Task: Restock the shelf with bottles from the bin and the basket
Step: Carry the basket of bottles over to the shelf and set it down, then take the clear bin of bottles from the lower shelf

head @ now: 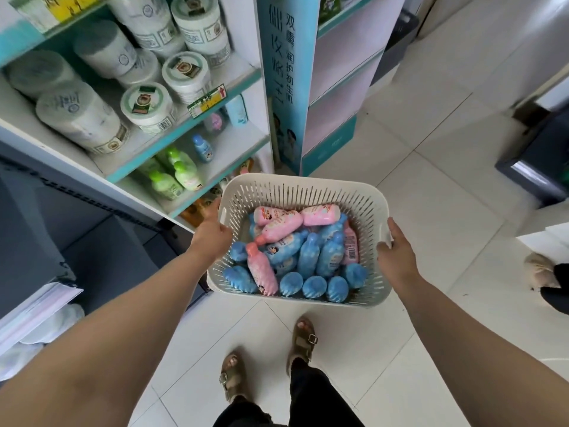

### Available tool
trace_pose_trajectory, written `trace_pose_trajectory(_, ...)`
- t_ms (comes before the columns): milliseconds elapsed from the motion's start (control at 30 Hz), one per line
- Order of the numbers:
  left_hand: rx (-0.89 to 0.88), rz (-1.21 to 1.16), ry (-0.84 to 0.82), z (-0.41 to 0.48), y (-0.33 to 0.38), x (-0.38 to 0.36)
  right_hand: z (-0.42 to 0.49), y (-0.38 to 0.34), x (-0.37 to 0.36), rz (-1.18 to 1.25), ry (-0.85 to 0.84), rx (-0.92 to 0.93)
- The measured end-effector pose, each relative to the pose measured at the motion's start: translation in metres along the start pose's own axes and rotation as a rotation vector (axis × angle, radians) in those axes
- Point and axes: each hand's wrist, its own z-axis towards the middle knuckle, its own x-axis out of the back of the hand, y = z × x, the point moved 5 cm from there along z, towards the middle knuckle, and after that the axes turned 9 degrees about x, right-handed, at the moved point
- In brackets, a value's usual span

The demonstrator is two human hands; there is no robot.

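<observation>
A white slotted plastic basket (308, 186) hangs in the air in front of me, above the tiled floor. My left hand (212, 231) grips its left handle and my right hand (395, 254) grips its right handle. Inside lie several blue bottles (311, 257) and three pink bottles (277, 224), piled on their sides. The shelf unit (172, 140) stands to the left. One of its lower shelves holds green bottles (178, 175), a small blue bottle (201, 146), a pink one (215, 120) and a taller blue one (237, 110).
White tubs (144, 104) fill the upper shelves. A blue display stand (289, 87) rises right of the shelf. A dark counter (61, 211) sits at the left. My sandalled feet (268, 359) stand on the tiles. Another person's shoe (538, 269) shows at the right edge.
</observation>
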Motion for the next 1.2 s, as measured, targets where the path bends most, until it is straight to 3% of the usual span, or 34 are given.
trace_pose_trajectory(133,0.022,0.051,0.027,0.002,0.0,0.001,-0.002,-0.001,0.0,-0.055,0.014,0.041)
trace_pose_trajectory(300,-0.035,0.297,0.043,0.002,0.009,0.007,-0.001,-0.01,0.003,-0.259,-0.016,0.069)
trace_pose_trajectory(433,-0.163,0.491,0.143,-0.007,0.03,0.022,0.002,-0.04,0.005,-0.546,0.015,0.283)
trace_pose_trajectory(567,-0.337,0.477,0.309,-0.035,0.057,0.05,-0.002,-0.088,-0.001,-0.621,0.047,0.51)
trace_pose_trajectory(667,-0.363,0.434,0.404,-0.057,0.056,0.083,-0.014,-0.132,-0.007,-0.616,0.038,0.674)
trace_pose_trajectory(967,-0.329,0.374,0.706,-0.159,-0.021,0.212,-0.119,-0.265,-0.068,-0.551,-0.011,1.104)
trace_pose_trajectory(1200,-0.201,0.32,0.877,-0.26,-0.143,0.296,-0.257,-0.32,-0.143,-0.534,-0.075,1.344)
